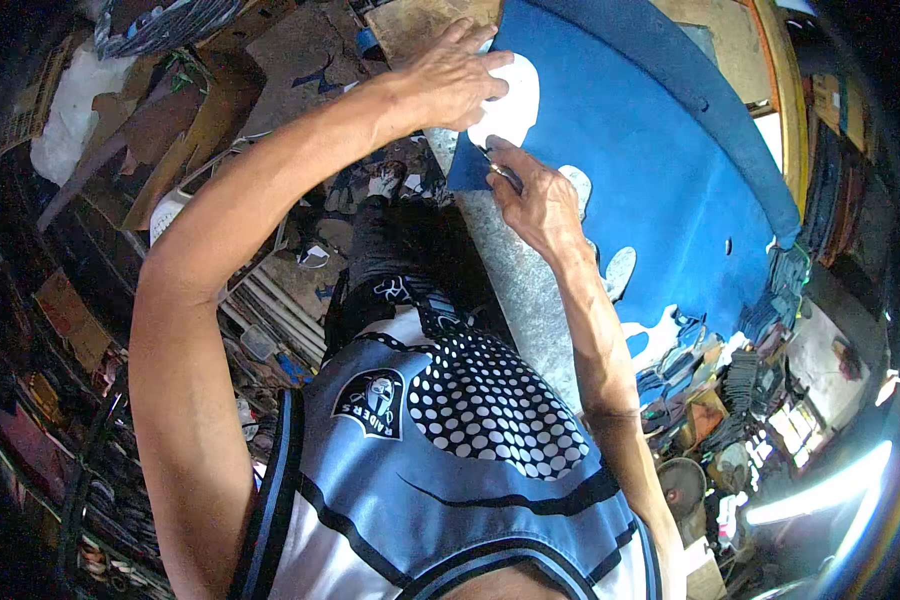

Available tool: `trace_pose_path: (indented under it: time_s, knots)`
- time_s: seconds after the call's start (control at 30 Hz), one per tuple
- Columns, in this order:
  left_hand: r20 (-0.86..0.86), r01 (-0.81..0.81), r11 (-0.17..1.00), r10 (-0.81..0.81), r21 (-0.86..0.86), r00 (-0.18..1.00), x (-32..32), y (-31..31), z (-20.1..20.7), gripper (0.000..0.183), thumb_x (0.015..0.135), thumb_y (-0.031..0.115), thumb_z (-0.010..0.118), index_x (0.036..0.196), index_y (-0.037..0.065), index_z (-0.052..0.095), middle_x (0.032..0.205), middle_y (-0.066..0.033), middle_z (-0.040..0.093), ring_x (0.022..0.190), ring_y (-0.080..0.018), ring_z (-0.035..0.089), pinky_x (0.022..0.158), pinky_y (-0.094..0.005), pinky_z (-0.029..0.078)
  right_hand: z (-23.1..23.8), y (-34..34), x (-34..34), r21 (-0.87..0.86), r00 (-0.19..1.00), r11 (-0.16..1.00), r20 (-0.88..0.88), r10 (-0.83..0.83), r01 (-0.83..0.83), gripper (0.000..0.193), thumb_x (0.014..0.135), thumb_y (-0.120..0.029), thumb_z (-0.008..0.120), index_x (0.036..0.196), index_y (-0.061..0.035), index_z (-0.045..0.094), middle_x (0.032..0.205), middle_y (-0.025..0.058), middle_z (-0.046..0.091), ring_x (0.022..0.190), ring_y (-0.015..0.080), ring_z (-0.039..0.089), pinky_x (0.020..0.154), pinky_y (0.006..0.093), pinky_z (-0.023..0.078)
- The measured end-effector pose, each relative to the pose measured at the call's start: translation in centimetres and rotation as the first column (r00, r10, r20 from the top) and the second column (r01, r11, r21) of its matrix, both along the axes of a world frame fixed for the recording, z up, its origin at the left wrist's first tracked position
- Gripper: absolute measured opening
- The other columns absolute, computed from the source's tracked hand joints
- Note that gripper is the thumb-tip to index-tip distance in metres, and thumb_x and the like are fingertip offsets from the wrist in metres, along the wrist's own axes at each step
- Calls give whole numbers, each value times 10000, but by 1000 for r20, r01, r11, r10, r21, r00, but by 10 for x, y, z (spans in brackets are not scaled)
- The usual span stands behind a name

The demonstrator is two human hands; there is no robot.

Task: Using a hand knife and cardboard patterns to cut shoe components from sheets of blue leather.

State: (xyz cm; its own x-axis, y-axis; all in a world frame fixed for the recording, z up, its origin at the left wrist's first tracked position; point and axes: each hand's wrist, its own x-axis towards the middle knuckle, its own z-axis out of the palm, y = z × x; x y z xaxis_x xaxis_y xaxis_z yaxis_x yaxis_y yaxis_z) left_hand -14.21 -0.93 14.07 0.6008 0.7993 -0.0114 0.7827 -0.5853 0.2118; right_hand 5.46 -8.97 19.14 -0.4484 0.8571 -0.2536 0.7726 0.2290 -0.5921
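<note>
A white rounded template [518,105] lies on a large blue sheet [660,170] near the sheet's left edge. My left hand [455,80] rests on the template's left side with its fingers apart, pressing it flat. Just below, my right hand [545,205] is closed around a slim dark tool [506,176] with a shiny metal part. The tool's tip meets the lower edge of the template. Whether it is a knife or a pen cannot be made out. A pale sole-shaped piece [576,188] sits partly behind my right hand, and a grey one [620,272] lies beside my right forearm.
The grey tabletop edge [530,300] runs between my body and the blue sheet. Blue scraps [670,370] are heaped to the right. White tubes [285,310] and cardboard [185,120] clutter the left. A bright tube lamp [825,490] glows at lower right.
</note>
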Motion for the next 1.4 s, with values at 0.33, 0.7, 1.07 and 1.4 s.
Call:
trace_pose_path:
  time_s: [0.33, 0.7, 1.07, 1.4]
  knots:
    - [-21, -4, 998, 3, -57, 1000, 2, -15, 17, 533, 720, 348, 813, 1154, 105, 622, 1497, -145, 424, 1431, -397, 298, 1184, -553, 191, -7, 4, 15, 69, 998, 998, 62, 9, -13, 261, 895, -220, 658, 1153, -215, 700, 1372, 193, 554, 1035, 418, 660, 855, 468, 566]
    - [-13, -28, 997, 27, -72, 1000, 5, -17, 18, 507, 739, 328, 800, 1158, 105, 623, 1500, -141, 411, 1427, -392, 303, 1189, -548, 189, 2, 36, 46, -13, 972, 975, 64, 224, -224, 266, 890, -151, 668, 1154, -145, 696, 1365, 31, 599, 1187, 285, 606, 991, 397, 500]
    - [-60, -153, 987, 149, -52, 987, 22, -28, 25, 483, 750, 386, 786, 1103, 79, 665, 1452, -183, 430, 1387, -423, 342, 1161, -574, 208, -3, 48, 48, 74, 934, 933, 93, 346, -353, 281, 899, -204, 653, 1179, -217, 677, 1472, 135, 470, 1187, 374, 585, 1028, 460, 474]
    - [-60, -167, 981, 162, -103, 985, 14, -33, 37, 503, 765, 374, 773, 1144, 70, 645, 1462, -190, 406, 1386, -427, 340, 1154, -584, 214, 1, 62, 52, 2, 894, 898, 88, 438, -440, 291, 899, -208, 647, 1186, -245, 678, 1484, 56, 477, 1236, 399, 548, 1056, 484, 449]
